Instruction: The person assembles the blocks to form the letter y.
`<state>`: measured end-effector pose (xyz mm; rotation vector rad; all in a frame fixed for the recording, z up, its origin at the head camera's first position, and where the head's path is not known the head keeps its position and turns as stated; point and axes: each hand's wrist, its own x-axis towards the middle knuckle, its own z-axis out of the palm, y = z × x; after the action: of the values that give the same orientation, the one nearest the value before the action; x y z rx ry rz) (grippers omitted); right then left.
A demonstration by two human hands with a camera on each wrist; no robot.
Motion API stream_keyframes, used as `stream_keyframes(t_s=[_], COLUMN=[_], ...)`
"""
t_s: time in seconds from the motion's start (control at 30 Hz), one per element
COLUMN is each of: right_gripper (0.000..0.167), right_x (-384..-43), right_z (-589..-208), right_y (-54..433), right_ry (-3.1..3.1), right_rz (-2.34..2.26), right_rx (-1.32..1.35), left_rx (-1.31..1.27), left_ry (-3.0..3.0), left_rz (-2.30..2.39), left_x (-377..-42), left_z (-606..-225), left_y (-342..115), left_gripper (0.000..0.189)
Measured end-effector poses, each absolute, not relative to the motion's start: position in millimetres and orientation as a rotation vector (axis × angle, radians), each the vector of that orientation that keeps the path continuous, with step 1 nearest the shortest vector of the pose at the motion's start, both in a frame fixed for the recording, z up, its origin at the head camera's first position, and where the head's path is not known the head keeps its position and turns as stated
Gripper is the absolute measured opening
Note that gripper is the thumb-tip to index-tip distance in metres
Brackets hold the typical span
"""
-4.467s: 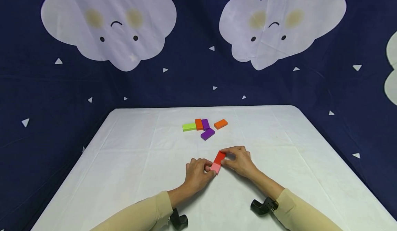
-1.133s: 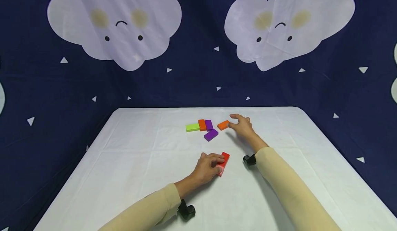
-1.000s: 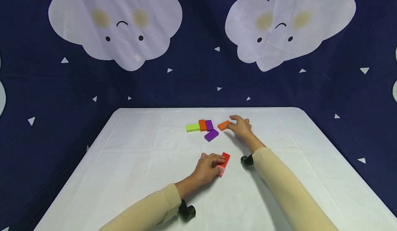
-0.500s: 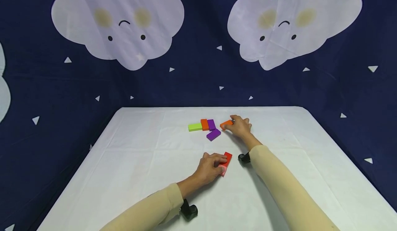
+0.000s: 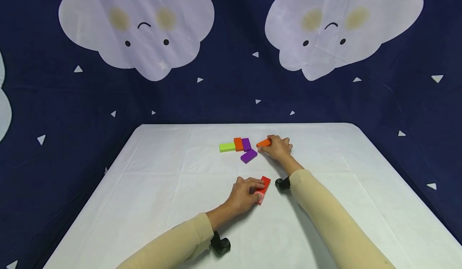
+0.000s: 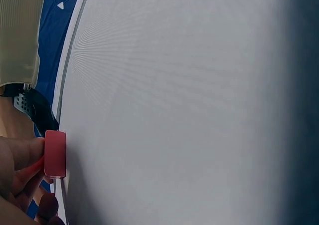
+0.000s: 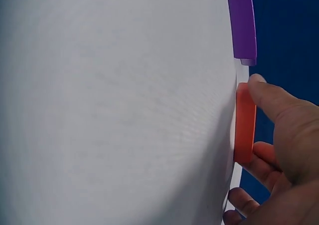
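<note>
On the white table, a red block [image 5: 265, 182] and a pink block [image 5: 259, 200] lie end to end. My left hand [image 5: 242, 197] holds this pair, thumb by the pink block and fingers over the red one, partly hiding both. A pinkish-red block face [image 6: 55, 154] shows against the fingers in the left wrist view. Farther back, my right hand [image 5: 279, 148] pinches an orange block [image 5: 263, 142] between thumb and fingers. The right wrist view shows that orange block [image 7: 244, 122] on the tabletop, the thumb at one end and a finger at the other.
Left of the right hand lie a lime green block [image 5: 227, 147], an orange-red block [image 5: 238, 144] and a purple block [image 5: 246, 144] in a touching row. Another purple block [image 5: 249, 156] lies angled just in front. A dark blue cloud-print cloth [image 5: 231, 96] hangs behind the table.
My right hand has left the red block, reached away to the separate orange block and closed its thumb and fingers on it. My left hand has shifted its hold to span the pink and red blocks.
</note>
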<state>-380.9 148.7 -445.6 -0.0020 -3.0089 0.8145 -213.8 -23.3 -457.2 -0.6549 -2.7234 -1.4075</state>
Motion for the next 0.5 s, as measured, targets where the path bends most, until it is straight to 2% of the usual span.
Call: stream_keyframes(t_s=[0.5], right_gripper=[0.066], right_x=[-380.0], right_z=[-450.3], right_y=[155.6], right_ry=[-2.965], right_rz=[0.834], right_rx=[0.054], left_rx=[-0.651], left_ry=[-2.730], left_rz=[-1.392], left_x=[-211.8], left_z=[-456.4], left_y=[-23.2], left_gripper=[0.028])
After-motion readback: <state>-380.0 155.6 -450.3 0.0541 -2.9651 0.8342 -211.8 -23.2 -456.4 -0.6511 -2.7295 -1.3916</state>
